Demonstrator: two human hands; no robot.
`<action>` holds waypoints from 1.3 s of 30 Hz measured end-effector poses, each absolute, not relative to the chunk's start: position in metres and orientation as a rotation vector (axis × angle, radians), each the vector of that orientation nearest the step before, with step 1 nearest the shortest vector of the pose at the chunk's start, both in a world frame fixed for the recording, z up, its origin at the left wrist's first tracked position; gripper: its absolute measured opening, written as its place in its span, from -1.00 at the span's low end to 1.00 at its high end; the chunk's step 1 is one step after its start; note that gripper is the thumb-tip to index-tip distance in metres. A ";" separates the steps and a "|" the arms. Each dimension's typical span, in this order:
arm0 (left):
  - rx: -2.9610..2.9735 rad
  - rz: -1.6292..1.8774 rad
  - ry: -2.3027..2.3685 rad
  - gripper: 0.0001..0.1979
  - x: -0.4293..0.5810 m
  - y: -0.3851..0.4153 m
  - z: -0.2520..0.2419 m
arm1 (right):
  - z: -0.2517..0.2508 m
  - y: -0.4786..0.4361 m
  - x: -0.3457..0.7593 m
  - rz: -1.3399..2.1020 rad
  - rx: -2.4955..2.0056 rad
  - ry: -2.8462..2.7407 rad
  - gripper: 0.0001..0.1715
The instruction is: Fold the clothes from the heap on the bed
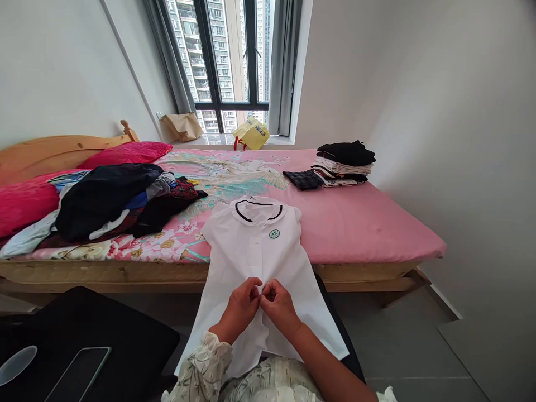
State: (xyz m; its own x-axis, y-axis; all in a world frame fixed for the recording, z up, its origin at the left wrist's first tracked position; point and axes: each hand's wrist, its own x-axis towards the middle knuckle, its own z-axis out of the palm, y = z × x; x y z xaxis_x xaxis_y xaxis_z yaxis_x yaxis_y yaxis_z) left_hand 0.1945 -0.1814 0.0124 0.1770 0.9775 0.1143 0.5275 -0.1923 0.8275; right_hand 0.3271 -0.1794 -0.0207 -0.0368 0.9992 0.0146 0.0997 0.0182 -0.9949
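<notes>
A white collared shirt with dark trim on its collar and a round green badge on the chest lies front up. Its collar end rests on the bed and its hem reaches down over my lap. My left hand pinches the shirt's front placket about midway down. Close against it, my right hand pinches the same placket from the other side. Both sets of fingertips nearly meet there; whatever button lies between them is hidden.
A heap of dark clothes lies on the bed at left, near red pillows. Folded clothes are stacked at right on the pink sheet. A phone lies on a black surface at lower left.
</notes>
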 end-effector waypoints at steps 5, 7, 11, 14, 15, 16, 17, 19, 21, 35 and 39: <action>1.812 0.909 1.409 -0.75 0.196 -0.181 0.008 | -0.024 -0.175 0.324 1.309 -1.292 -1.098 -0.79; 1.777 0.916 1.408 -0.77 0.196 -0.182 0.008 | -0.026 -0.175 0.324 1.383 -1.280 -1.016 -0.77; 1.638 0.913 1.363 -0.77 0.193 -0.184 0.009 | -0.026 -0.177 0.326 1.460 -1.238 -0.927 -0.69; 1.470 0.912 1.283 -0.71 0.187 -0.184 0.011 | -0.024 -0.179 0.327 1.469 -1.199 -0.918 -0.65; 1.450 0.911 1.268 -0.71 0.186 -0.184 0.012 | -0.024 -0.179 0.327 1.464 -1.191 -0.927 -0.65; 1.459 0.906 1.269 -0.71 0.185 -0.184 0.012 | -0.023 -0.179 0.327 1.454 -1.188 -0.943 -0.65; 1.490 0.895 1.286 -0.72 0.185 -0.184 0.013 | -0.022 -0.179 0.327 1.441 -1.191 -0.963 -0.65; 1.580 0.866 1.339 -0.73 0.187 -0.185 0.014 | -0.021 -0.179 0.327 1.417 -1.213 -1.002 -0.67; 1.653 0.855 1.394 -0.75 0.192 -0.186 0.013 | -0.020 -0.179 0.328 1.403 -1.250 -1.031 -0.70; 1.409 0.941 1.305 -0.86 0.188 -0.183 0.008 | -0.029 -0.179 0.328 1.574 -1.192 -0.873 -0.70; 1.538 0.941 1.354 -0.97 0.189 -0.186 0.013 | -0.028 -0.177 0.330 1.629 -1.184 -0.905 -0.71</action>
State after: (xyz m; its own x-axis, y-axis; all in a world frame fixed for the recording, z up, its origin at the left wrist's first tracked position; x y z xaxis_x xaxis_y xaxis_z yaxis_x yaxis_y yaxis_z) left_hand 0.1894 -0.1864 0.0131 0.1276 0.9918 -0.0006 0.3448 -0.0437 0.9377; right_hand 0.3301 -0.1775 -0.0277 -0.1364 0.9437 -0.3013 -0.2426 -0.3267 -0.9135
